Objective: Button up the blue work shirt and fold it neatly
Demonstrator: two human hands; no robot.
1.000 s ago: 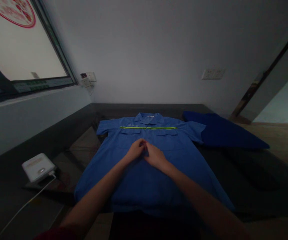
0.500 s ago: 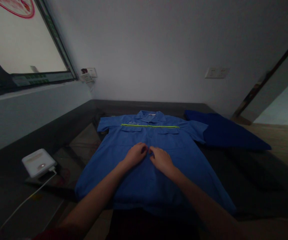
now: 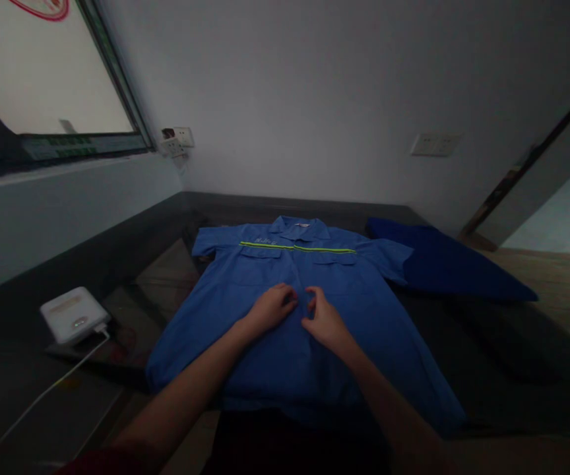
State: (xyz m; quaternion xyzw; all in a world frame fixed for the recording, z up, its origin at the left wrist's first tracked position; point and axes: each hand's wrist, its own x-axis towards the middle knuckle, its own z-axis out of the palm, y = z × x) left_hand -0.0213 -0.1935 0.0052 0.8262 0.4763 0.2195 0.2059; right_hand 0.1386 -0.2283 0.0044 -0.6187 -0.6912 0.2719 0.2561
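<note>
Blue shirt is lying face up on dark table. Left hand is resting near its middle, fingers curled, grip unclear; right hand is hovering beside, fingers parted, apparently empty. Loose cloth is risking creases should either tug unevenly.

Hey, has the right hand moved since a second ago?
Yes: the right hand has shifted rightward, judged against the yellow stripe across the shirt.

Dim overall, brightest at the window, deep shadow along the bottom.
</note>
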